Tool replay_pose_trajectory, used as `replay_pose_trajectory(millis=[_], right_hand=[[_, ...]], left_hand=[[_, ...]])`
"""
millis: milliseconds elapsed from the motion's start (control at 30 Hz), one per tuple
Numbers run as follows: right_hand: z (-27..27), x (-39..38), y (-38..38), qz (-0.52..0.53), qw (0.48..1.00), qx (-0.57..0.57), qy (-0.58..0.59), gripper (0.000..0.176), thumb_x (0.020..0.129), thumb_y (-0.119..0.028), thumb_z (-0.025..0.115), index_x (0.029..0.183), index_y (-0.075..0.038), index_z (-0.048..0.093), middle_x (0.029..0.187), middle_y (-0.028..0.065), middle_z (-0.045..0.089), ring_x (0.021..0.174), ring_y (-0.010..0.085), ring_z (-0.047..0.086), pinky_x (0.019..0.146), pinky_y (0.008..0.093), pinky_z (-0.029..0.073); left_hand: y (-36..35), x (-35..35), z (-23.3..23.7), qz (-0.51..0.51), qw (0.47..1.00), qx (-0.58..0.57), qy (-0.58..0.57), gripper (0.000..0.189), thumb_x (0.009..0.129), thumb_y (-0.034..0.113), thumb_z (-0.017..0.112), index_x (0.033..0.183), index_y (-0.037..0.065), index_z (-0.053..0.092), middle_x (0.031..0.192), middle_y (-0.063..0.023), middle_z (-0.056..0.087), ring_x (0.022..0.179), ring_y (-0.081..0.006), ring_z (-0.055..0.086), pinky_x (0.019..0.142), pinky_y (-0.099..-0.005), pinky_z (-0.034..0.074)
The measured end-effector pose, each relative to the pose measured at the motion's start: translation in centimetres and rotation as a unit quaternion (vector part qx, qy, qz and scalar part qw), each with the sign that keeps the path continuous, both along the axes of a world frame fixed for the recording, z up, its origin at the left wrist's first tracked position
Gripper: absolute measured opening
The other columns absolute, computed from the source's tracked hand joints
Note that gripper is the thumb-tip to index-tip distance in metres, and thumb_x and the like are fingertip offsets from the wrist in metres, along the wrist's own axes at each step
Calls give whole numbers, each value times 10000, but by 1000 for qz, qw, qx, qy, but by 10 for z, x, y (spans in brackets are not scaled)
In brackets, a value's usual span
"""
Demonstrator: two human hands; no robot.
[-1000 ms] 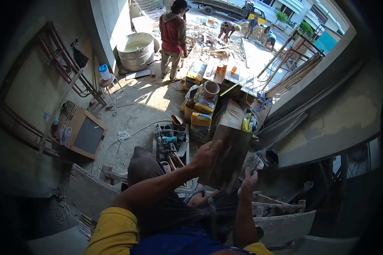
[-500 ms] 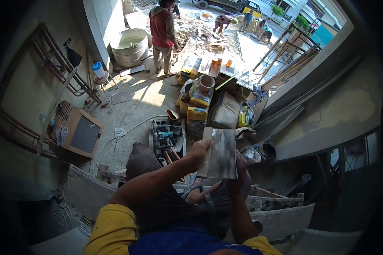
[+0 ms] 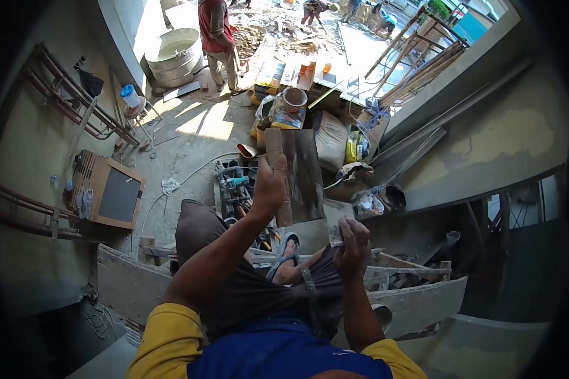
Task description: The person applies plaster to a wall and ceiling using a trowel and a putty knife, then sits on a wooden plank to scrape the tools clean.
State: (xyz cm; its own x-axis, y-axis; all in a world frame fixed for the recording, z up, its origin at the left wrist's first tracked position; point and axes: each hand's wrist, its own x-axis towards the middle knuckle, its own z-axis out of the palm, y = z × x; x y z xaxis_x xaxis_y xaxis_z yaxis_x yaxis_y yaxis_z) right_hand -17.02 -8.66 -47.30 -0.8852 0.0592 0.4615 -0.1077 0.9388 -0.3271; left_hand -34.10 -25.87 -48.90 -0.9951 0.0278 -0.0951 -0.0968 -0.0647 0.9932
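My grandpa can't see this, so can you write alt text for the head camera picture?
A person's left hand holds a dark flat board; the right hand holds a flat grey tool near the board's lower edge. Beyond, a person in red stands beside a big round tub.

One dark panel (image 3: 306, 174), one round tub (image 3: 176, 62), one stool (image 3: 136, 111), one blue-lidded container (image 3: 130, 95), two orange cups (image 3: 327, 67)

A building site, partly indoors: stacked cement bags (image 3: 288, 119), a crate of power tools (image 3: 239, 183), patchy plastered walls (image 3: 493, 155) and, at the far opening, rubble (image 3: 291, 31) with people working outside.
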Motion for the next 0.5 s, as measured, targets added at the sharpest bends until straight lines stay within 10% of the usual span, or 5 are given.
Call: replay_pose_trajectory(millis=[367, 500], right_hand=[[-10, -61, 31, -57, 997, -36, 36, 376, 798, 14, 521, 1155, -62, 612, 1092, 134, 569, 1039, 320, 502, 929, 403, 397], [-46, -67, 82, -148, 919, -366, 2, 229, 909, -93, 515, 1125, -42, 575, 1057, 96, 596, 892, 254, 578, 745, 341, 477]], left_hand=[[9, 33, 20, -221, 970, -93, 44, 422, 929, 294, 519, 1197, -18, 424, 1018, -268, 608, 989, -400, 594, 827, -425, 442], [12, 19, 0, -193, 980, -33, 31, 422, 921, 287, 545, 1183, -30, 450, 1023, -239, 611, 974, -337, 604, 836, -383, 445]])
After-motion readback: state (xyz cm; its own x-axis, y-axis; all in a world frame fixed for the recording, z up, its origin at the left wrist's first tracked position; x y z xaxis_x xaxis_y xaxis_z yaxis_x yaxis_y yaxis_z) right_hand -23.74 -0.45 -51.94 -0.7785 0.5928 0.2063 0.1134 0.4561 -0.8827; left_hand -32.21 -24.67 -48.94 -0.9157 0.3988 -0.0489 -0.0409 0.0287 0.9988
